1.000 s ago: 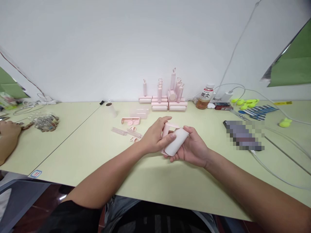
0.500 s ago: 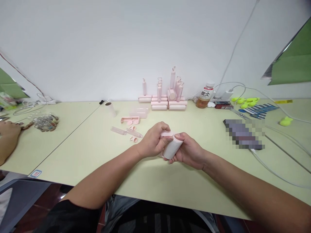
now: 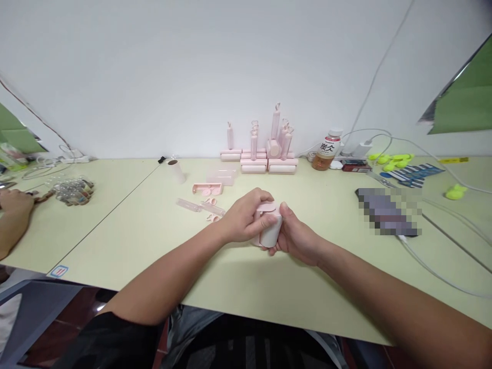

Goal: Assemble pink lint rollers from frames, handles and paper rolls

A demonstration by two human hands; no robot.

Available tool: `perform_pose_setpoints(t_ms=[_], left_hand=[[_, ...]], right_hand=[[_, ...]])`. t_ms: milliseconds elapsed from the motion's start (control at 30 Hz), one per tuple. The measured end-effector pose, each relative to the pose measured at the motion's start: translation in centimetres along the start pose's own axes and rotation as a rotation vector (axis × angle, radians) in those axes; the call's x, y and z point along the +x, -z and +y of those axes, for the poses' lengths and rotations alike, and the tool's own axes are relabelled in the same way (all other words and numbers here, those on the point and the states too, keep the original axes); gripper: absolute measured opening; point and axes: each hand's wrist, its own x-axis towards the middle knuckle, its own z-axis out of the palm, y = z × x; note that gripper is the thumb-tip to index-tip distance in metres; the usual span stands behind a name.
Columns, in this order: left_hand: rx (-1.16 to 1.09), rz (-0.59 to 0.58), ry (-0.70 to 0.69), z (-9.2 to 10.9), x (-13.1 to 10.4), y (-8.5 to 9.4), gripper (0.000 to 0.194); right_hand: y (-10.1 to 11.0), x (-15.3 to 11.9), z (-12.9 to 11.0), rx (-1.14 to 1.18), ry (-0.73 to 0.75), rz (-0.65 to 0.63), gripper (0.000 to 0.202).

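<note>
Between my hands stands a white roll (image 3: 271, 234), nearly upright, with a pink housing (image 3: 266, 207) along its left side and top. My left hand (image 3: 248, 218) wraps the housing from the left, its thumb across the upper front of the roll. My right hand (image 3: 296, 233) grips the roll from the right, thumb at the top edge and fingertips under the bottom. To the left lie a pink housing part (image 3: 207, 188), clear tubes (image 3: 188, 205) and small pink clips (image 3: 213, 218).
Assembled pink rollers (image 3: 253, 165) with upright handles stand by the wall. A bottle (image 3: 326, 149), a phone (image 3: 386, 212) with a cable and yellow-green pieces (image 3: 456, 191) are on the right. Another roll (image 3: 176, 171) stands back left. Another person's hand (image 3: 15, 205) rests far left.
The roll has tipped more upright and sits closer against the pink housing. My left thumb and right hand have shifted slightly with it. The camera view has moved a little.
</note>
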Motion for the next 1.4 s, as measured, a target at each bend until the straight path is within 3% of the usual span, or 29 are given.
perform_pose_setpoints(t_ms=[133, 400, 500, 600, 667, 733, 800, 867, 967, 1200, 1333, 1400], left_hand=[[-0.005, -0.002, 0.029, -0.1, -0.2, -0.2, 0.064], [-0.041, -0.012, 0.126, 0.8, -0.2, -1.3, 0.057], [-0.006, -0.004, 0.212, 0.6, -0.2, -1.1, 0.073], [0.038, -0.084, 0.247, 0.2, 0.0, 0.8, 0.091], [0.084, -0.154, 0.34, -0.2, 0.0, 3.2, 0.082], [0.158, -0.25, 0.549, -0.9, -0.3, 5.9, 0.054], [0.205, -0.388, 0.737, -1.6, -0.7, 8.2, 0.038], [0.259, -0.462, 0.82, -2.3, -1.2, 9.6, 0.035], [0.291, -0.516, 0.86, -3.0, -1.7, 9.8, 0.036], [0.319, -0.626, 0.891, -3.3, -1.4, 8.4, 0.026], [0.471, -0.47, 0.724, -3.0, -1.5, 8.9, 0.027], [0.481, -0.417, 0.708, -2.7, -1.7, 9.6, 0.02]], right_hand=[[0.3, -0.4, -0.5, -0.037, -0.036, 0.01, 0.071], [0.2, -0.4, -0.1, -0.129, -0.092, 0.089, 0.07], [0.5, -0.2, -0.3, -0.219, -0.026, 0.176, 0.057], [1.6, 0.0, -1.0, -0.421, 0.041, 0.321, 0.042], [2.8, 0.2, -1.5, -0.641, 0.063, 0.459, 0.039], [3.9, 0.4, -1.8, -0.853, 0.047, 0.564, 0.038], [4.8, 0.6, -1.9, -0.963, -0.001, 0.59, 0.036], [5.4, 0.8, -1.8, -0.991, -0.029, 0.585, 0.035], [5.9, 1.0, -1.5, -0.993, -0.004, 0.622, 0.039], [6.5, 0.9, -1.7, -0.903, -0.03, 0.703, 0.049], [6.9, 0.9, -1.6, -1.024, 0.044, 0.751, 0.048], [7.0, 0.9, -1.5, -1.066, 0.103, 0.776, 0.048]])
